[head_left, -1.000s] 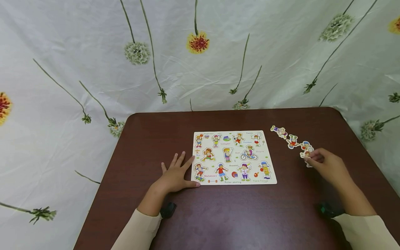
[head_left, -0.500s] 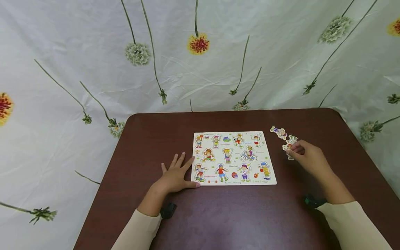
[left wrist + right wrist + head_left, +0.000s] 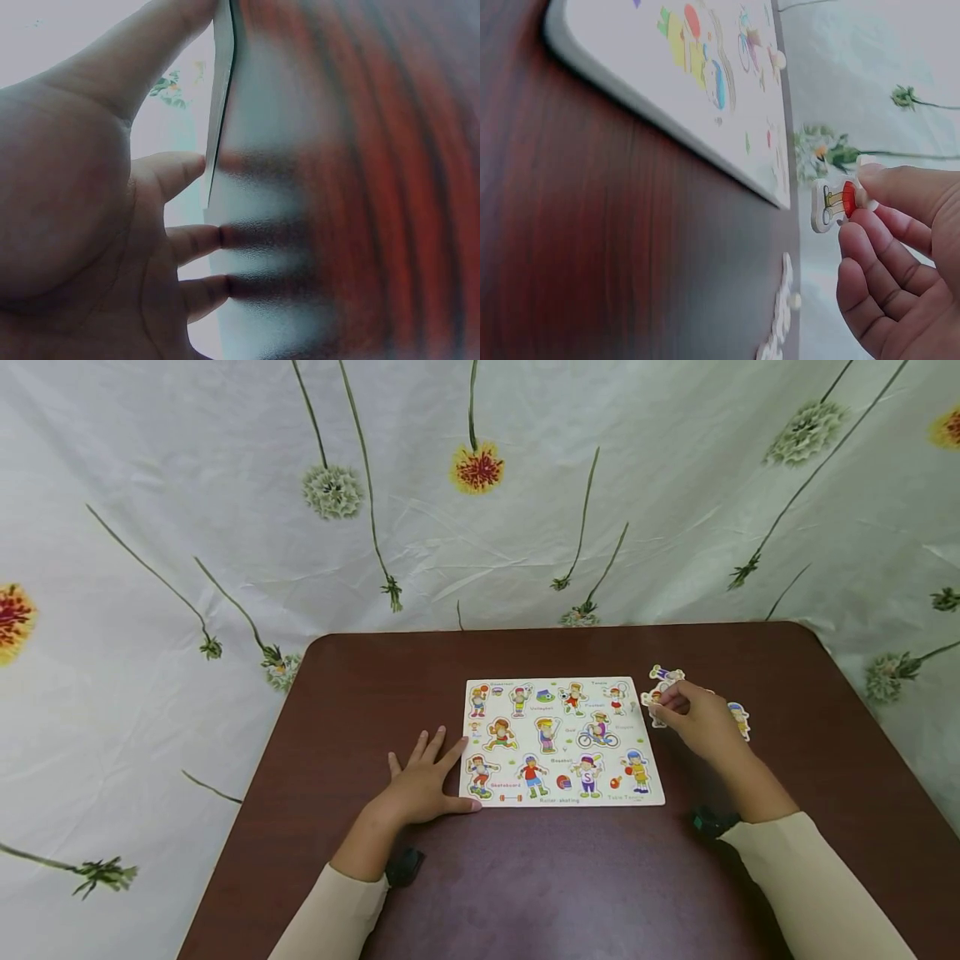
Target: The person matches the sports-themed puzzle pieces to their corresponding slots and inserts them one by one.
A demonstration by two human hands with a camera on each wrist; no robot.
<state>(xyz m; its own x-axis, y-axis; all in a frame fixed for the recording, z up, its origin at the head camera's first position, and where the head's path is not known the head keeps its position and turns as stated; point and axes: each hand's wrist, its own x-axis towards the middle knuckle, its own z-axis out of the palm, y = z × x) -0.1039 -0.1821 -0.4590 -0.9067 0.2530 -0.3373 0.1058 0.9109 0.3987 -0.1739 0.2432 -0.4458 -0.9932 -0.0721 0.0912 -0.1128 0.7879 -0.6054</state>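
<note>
A white puzzle board (image 3: 527,737) printed with sports figures lies flat on the table. My left hand (image 3: 420,787) is spread at its left side, thumb and index fingertip touching the edge; in the left wrist view the other fingertips meet the tabletop. My right hand (image 3: 703,722) pinches a small figure-shaped puzzle piece (image 3: 845,199) between thumb and fingers, just right of the board. That piece shows a red garment and legs in the right wrist view; the fingers cover its upper part.
Loose puzzle pieces lie beyond and right of my right hand, including one at the back (image 3: 667,674) and one with a blue cap (image 3: 739,720); the hand partly hides them. The dark brown table (image 3: 555,877) ends before a flowered cloth (image 3: 420,527).
My right hand has moved left and slightly away from me, carrying the puzzle piece from the right-hand end of the loose pieces toward the board. My left hand has stayed in place.
</note>
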